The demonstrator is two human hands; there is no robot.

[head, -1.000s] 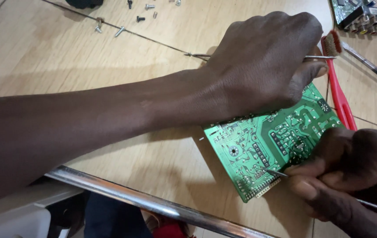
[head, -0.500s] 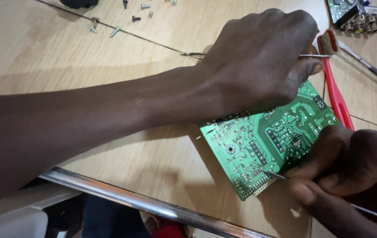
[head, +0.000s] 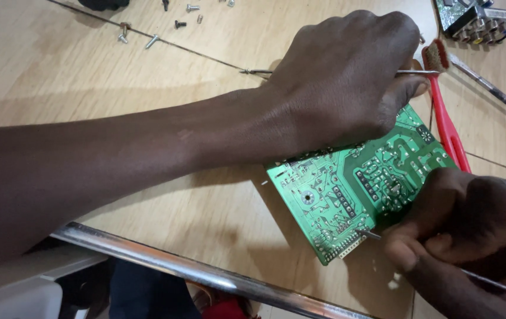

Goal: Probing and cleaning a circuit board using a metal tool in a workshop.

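A green circuit board lies solder side up on the wooden table. My left hand reaches across from the left and clamps down on the board's far edge, with its fingers curled over it. A thin metal rod sticks out on both sides behind this hand. My right hand, at the lower right, grips a thin metal tool. The tool's tip touches the board near its front corner, by a row of pins.
A red-handled brush lies right of the board. Another board with coloured connectors sits at the top right, with a long metal rod below it. Loose screws are scattered at the top left. A chrome table edge runs along the front.
The board and both hands have shifted slightly to the left in view. The tool tip stays at the board's front edge.
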